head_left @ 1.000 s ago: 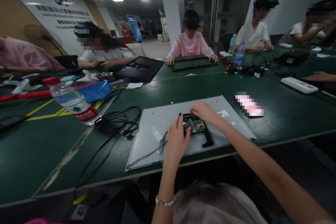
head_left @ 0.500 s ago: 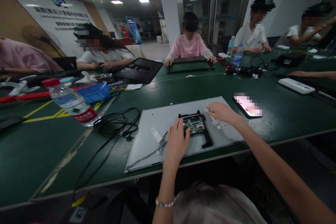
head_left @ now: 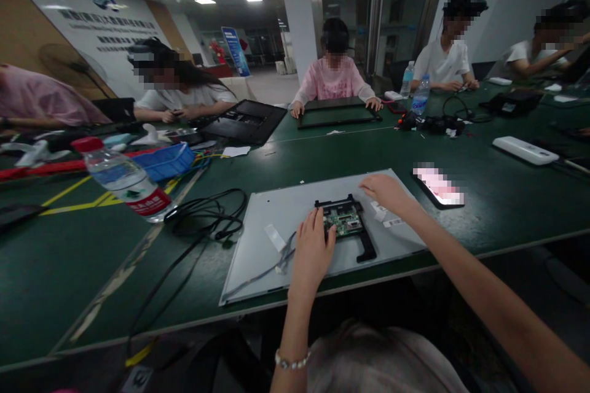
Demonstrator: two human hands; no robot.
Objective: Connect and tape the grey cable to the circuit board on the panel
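In front of me, a dark green surface (head_left: 359,150) spans the frame, yellow tape (head_left: 74,203) marking its left side. A flat silver panel (head_left: 288,209) lies on it at lower centre, by the near edge. Left of that sit tangled black cables (head_left: 224,234), a red-capped bottle (head_left: 126,184) and a blue bin (head_left: 166,163); to the panel's right lies a phone (head_left: 437,186), with a white device (head_left: 524,151) farther right.

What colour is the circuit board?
The circuit board is mostly green; the head view shows it best.

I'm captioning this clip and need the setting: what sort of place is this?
Probably a shared electronics workroom: an exposed circuit board, a long green table and a lettered wall sign.
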